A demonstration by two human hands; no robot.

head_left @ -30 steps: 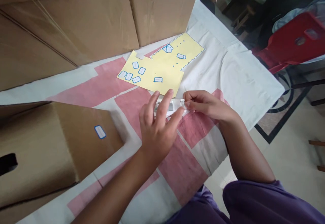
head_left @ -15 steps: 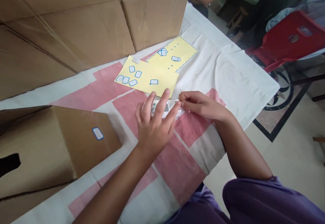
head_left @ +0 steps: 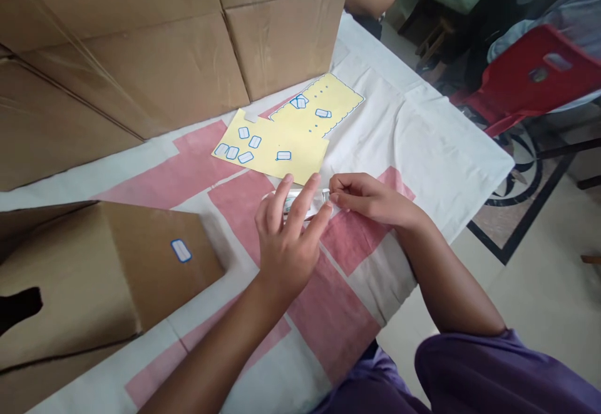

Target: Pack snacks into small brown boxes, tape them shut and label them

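Note:
A small white packet or case (head_left: 305,204), with a greenish print and a dark strip near its right end, is low over the table. Over it is my left hand (head_left: 288,232), its thumb and fingers around the long sides and hiding much of it. At the right end my right hand (head_left: 364,198) has thumb and forefinger pinched together; whatever lies between them is too small to make out. Just beyond the hands lies yellow backing paper (head_left: 267,144) with several blue-bordered white labels (head_left: 283,156) on it.
Large taped cardboard boxes (head_left: 141,69) stand at the back left. Nearer, another cardboard box (head_left: 154,289) bears a blue-edged label. The table has a white and pink cloth (head_left: 422,138). A red chair (head_left: 535,82) and other people are beyond the right edge.
The white packet has tilted slightly, and the dark strip at its right end shows more. Both hands stay close around it. The view has shifted a little.

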